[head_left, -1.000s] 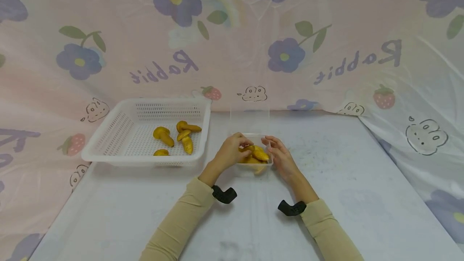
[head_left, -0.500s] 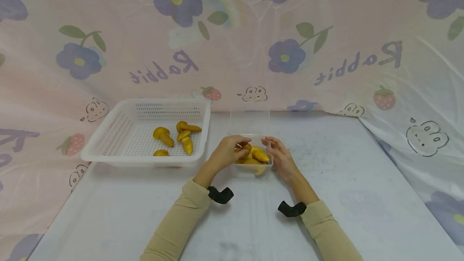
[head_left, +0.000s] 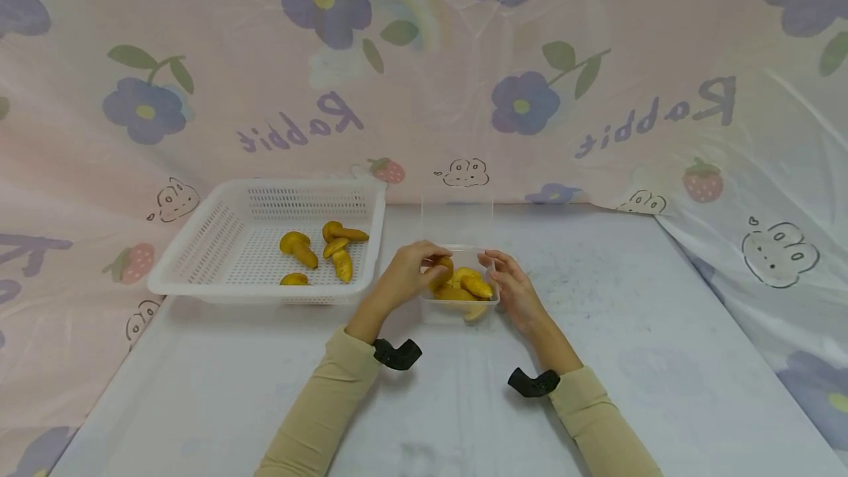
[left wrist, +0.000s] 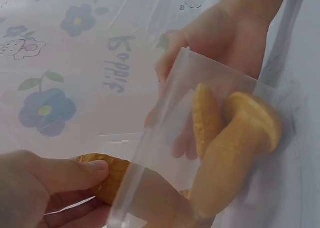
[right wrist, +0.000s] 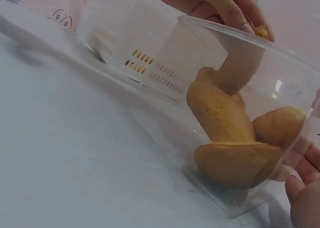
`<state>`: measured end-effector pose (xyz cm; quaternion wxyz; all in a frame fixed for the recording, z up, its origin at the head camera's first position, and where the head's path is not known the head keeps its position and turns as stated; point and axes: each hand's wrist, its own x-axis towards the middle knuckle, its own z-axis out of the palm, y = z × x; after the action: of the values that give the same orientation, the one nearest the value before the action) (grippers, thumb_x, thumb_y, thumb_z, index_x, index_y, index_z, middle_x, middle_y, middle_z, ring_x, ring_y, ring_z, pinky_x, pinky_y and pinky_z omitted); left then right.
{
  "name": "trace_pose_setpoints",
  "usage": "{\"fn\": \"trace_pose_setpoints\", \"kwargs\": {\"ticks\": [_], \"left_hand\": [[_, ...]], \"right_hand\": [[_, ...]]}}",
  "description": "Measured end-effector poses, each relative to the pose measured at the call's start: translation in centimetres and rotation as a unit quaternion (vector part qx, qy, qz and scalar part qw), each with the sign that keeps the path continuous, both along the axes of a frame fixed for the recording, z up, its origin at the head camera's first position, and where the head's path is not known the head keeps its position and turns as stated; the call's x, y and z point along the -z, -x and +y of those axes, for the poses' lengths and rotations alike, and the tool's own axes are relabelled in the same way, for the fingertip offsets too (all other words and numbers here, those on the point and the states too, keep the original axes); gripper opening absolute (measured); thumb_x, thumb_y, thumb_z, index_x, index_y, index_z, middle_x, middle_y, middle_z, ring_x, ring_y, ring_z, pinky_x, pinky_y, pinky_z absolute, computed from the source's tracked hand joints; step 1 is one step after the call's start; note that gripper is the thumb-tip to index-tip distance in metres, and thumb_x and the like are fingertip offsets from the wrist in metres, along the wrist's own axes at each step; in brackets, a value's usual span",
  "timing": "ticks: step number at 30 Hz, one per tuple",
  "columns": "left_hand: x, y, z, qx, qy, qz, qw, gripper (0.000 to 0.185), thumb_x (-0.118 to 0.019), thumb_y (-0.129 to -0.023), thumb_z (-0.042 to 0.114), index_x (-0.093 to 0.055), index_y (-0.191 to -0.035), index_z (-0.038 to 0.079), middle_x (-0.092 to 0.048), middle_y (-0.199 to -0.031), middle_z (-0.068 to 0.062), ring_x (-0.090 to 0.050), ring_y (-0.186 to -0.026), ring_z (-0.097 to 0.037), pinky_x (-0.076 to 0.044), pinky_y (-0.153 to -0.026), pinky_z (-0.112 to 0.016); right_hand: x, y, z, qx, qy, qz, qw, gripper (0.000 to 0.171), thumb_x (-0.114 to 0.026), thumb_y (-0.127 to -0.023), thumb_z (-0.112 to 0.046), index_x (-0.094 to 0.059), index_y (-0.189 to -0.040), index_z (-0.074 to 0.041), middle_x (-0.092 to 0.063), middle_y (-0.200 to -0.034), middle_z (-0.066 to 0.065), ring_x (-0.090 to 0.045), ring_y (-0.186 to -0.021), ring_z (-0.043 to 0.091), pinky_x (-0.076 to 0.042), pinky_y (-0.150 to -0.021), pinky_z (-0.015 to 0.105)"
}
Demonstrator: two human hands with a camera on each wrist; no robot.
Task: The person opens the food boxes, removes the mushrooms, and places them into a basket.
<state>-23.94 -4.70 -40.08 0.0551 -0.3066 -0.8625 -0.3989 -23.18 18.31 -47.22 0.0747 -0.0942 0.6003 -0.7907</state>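
A small clear plastic container stands on the table, with several yellow mushroom-shaped pieces inside. My left hand pinches one yellow mushroom at the container's left rim; in the left wrist view its cap sits between thumb and fingers. In the right wrist view its stem reaches down onto the pile. My right hand curls against the container's right side and holds it.
A white perforated basket sits to the left with several more yellow mushrooms in it. The container's clear lid stands up behind it. A flowered plastic sheet drapes the back and sides. The pale tabletop stretches toward me.
My left hand has drawn slightly left, from over the container's middle to its left rim, still pinching the mushroom. The right hand and the container have stayed put.
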Motion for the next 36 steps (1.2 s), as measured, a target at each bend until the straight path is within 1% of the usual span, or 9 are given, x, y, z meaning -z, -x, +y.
{"fn": "trace_pose_setpoints", "kwargs": {"ticks": [2,7,9,16,20,25,29,33,36], "left_hand": [[-0.3,-0.1,-0.2,-0.004,-0.007,-0.004,1.0,0.025,-0.066,-0.088,0.004,-0.067,-0.113,-0.001,-0.069,-0.11,-0.015,-0.068,-0.099,-0.024,-0.06,-0.088,-0.027],[-0.6,-0.2,-0.5,-0.011,-0.035,0.018,0.9992,0.025,-0.068,-0.087,0.004,-0.067,-0.112,-0.002,-0.07,-0.109,-0.016,-0.069,-0.099,-0.025,-0.06,-0.087,-0.027],[-0.8,-0.2,-0.7,-0.014,-0.048,0.022,0.9985,0.025,-0.068,-0.087,0.005,-0.067,-0.111,-0.003,-0.07,-0.109,-0.017,-0.069,-0.098,-0.026,-0.06,-0.087,-0.027],[-1.3,-0.3,-1.5,-0.034,-0.097,-0.003,0.9947,0.027,-0.071,-0.085,0.008,-0.067,-0.11,-0.002,-0.071,-0.108,-0.018,-0.07,-0.097,-0.028,-0.061,-0.086,-0.027],[-1.4,-0.2,-1.9,-0.04,-0.128,-0.018,0.9908,0.028,-0.072,-0.084,0.008,-0.067,-0.11,-0.003,-0.07,-0.108,-0.019,-0.071,-0.096,-0.03,-0.061,-0.085,-0.028],[-1.5,-0.3,-2.5,-0.038,-0.172,-0.033,0.9838,0.029,-0.073,-0.083,0.005,-0.067,-0.11,-0.005,-0.069,-0.109,-0.023,-0.07,-0.098,-0.033,-0.061,-0.085,-0.028],[-1.8,-0.6,-3.2,-0.041,-0.192,-0.046,0.9795,0.03,-0.073,-0.083,0.004,-0.066,-0.11,-0.006,-0.069,-0.11,-0.024,-0.07,-0.099,-0.035,-0.06,-0.084,-0.025],[-2.0,-0.7,-4.3,-0.049,-0.21,-0.055,0.9749,0.03,-0.073,-0.082,0.001,-0.065,-0.11,-0.009,-0.068,-0.109,-0.027,-0.071,-0.097,-0.031,-0.06,-0.082,-0.021],[-2.2,-0.8,-5.2,-0.059,-0.226,-0.068,0.9699,0.029,-0.072,-0.083,0.0,-0.064,-0.11,-0.01,-0.067,-0.109,-0.028,-0.071,-0.093,-0.016,-0.059,-0.08,-0.017]], "right_hand": [[0.0,0.0,0.0,0.001,0.0,0.0,1.0,0.032,-0.042,-0.099,-0.011,-0.049,-0.126,-0.026,-0.053,-0.127,-0.014,-0.035,-0.131,0.004,-0.005,-0.128,0.046],[0.0,0.0,-0.1,0.002,0.005,0.001,1.0,0.032,-0.041,-0.1,-0.009,-0.05,-0.125,-0.026,-0.053,-0.126,-0.014,-0.033,-0.132,0.005,-0.006,-0.128,0.045],[0.1,0.0,-0.1,0.001,0.007,0.003,1.0,0.032,-0.04,-0.1,-0.009,-0.05,-0.125,-0.026,-0.053,-0.125,-0.014,-0.033,-0.132,0.005,-0.003,-0.128,0.046],[0.3,0.1,0.0,-0.003,0.007,0.015,1.0,0.032,-0.04,-0.101,-0.009,-0.05,-0.124,-0.027,-0.054,-0.125,-0.015,-0.032,-0.132,0.004,0.002,-0.128,0.049],[0.2,0.0,0.0,-0.003,0.004,0.013,1.0,0.031,-0.04,-0.101,-0.01,-0.05,-0.124,-0.028,-0.053,-0.126,-0.014,-0.027,-0.138,0.01,0.002,-0.128,0.049],[0.1,0.0,-0.1,-0.004,0.007,0.013,1.0,0.031,-0.04,-0.1,-0.009,-0.05,-0.124,-0.027,-0.053,-0.126,-0.014,-0.015,-0.148,0.024,0.003,-0.128,0.049],[0.0,0.0,0.0,-0.005,0.005,0.013,1.0,0.032,-0.039,-0.1,-0.008,-0.05,-0.124,-0.027,-0.052,-0.126,-0.013,-0.008,-0.152,0.029,0.005,-0.128,0.049],[0.0,0.0,0.0,-0.003,0.004,0.009,1.0,0.032,-0.039,-0.1,-0.008,-0.05,-0.124,-0.026,-0.052,-0.126,-0.013,-0.008,-0.152,0.03,0.004,-0.128,0.05],[0.1,0.1,0.0,-0.005,0.001,0.009,1.0,0.032,-0.04,-0.1,-0.009,-0.05,-0.125,-0.025,-0.052,-0.126,-0.014,-0.008,-0.151,0.03,0.004,-0.127,0.051]]}}
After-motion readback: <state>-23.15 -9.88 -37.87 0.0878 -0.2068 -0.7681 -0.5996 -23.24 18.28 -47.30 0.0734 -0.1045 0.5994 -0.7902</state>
